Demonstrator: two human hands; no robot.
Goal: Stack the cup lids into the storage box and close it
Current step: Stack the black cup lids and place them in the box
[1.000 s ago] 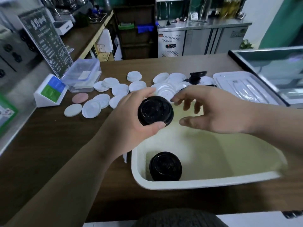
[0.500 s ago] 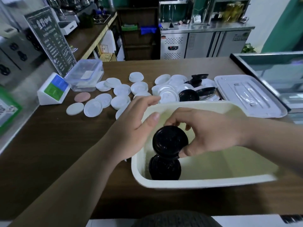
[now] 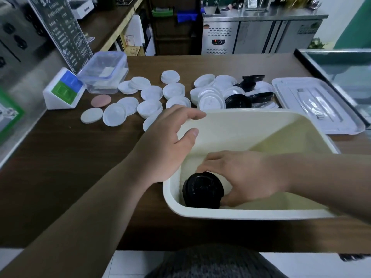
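A cream storage box sits on the brown counter in front of me. In its near left corner stands a stack of black cup lids. My right hand is down inside the box, its fingers closed around the top of that stack. My left hand hovers at the box's left wall with fingers apart, holding nothing. Several white lids lie scattered beyond the box, with more black lids among them. The box's white cover lies flat at the right.
A clear plastic container and a small blue-green stand sit at the back left, below a dark menu board. A glass display case borders the counter on the right. A pink disc lies among the lids.
My left hand passed the black lid to my right hand, which lowered it onto the stack in the box. The left hand drew back to the box's left wall, holding nothing.
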